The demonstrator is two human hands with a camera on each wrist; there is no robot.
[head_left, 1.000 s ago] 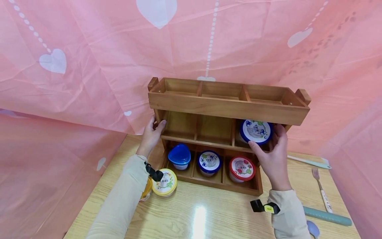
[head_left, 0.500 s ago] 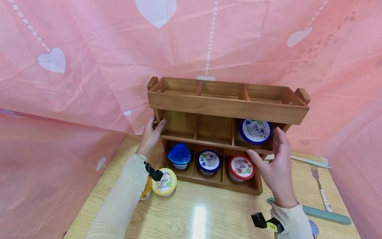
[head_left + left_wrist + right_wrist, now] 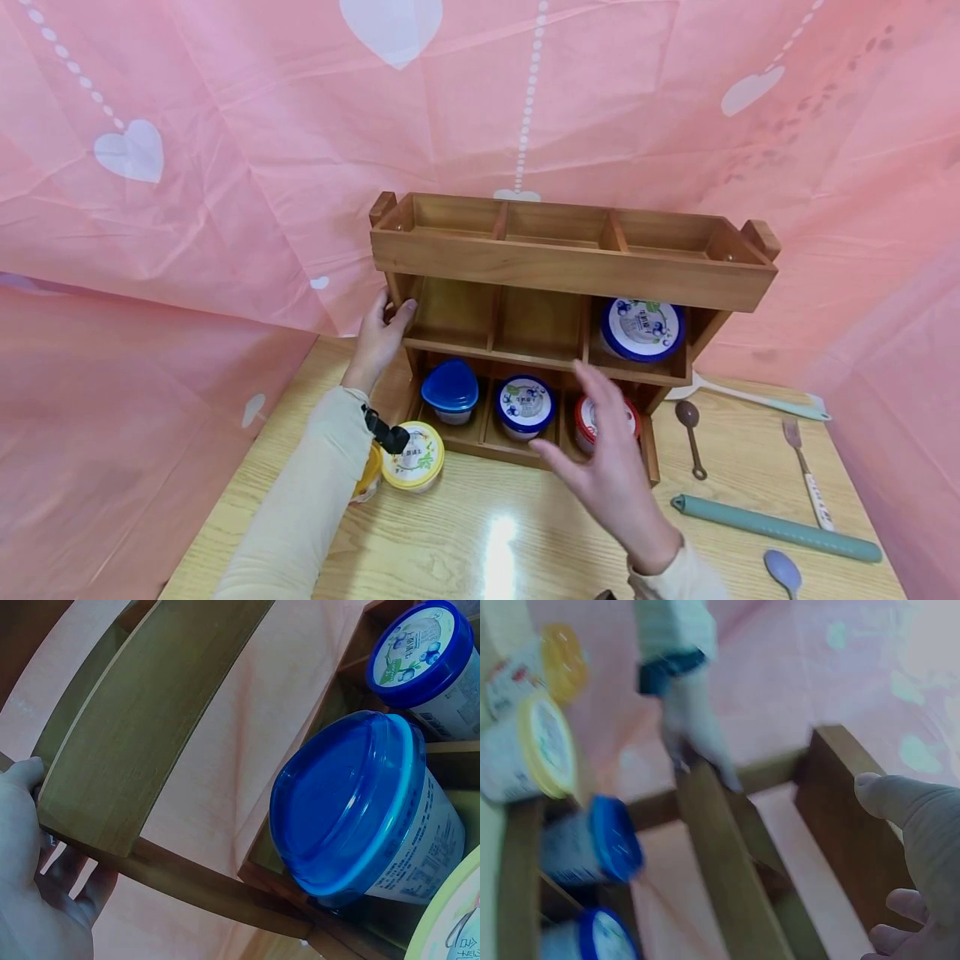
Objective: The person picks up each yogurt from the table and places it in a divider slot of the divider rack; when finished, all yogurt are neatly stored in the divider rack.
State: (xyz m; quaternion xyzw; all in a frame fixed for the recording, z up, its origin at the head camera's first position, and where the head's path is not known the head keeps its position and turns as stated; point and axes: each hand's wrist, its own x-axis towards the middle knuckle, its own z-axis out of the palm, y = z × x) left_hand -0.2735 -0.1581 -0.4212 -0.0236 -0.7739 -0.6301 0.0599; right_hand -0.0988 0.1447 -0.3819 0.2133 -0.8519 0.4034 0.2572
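Observation:
A three-tier wooden shelf (image 3: 570,271) stands on the table. My left hand (image 3: 377,342) grips its left side at the middle tier, thumb in front and fingers behind. My right hand (image 3: 611,475) holds nothing; its fingers are spread before the bottom tier, partly covering a red-lidded tub (image 3: 585,414). In the middle tier's right compartment sits a blue-rimmed tub with blueberries on its lid (image 3: 643,329). Below, a plain blue-lidded tub (image 3: 450,387) and another blueberry tub (image 3: 525,404) fill the left and middle compartments. A yellow-lidded tub (image 3: 414,458) stands by my left forearm.
Beside the yellow lid, an orange-lidded tub (image 3: 367,477) is partly hidden by my sleeve. On the right lie a white-and-green spatula (image 3: 772,400), brown spoon (image 3: 691,429), fork (image 3: 808,479), green rod (image 3: 780,529) and purple spoon (image 3: 783,571). A pink curtain (image 3: 247,100) hangs behind.
My right hand has let go of the blueberry tub in the middle tier, drawn back, then moved left and down before the bottom tier. My left hand has stayed on the shelf.

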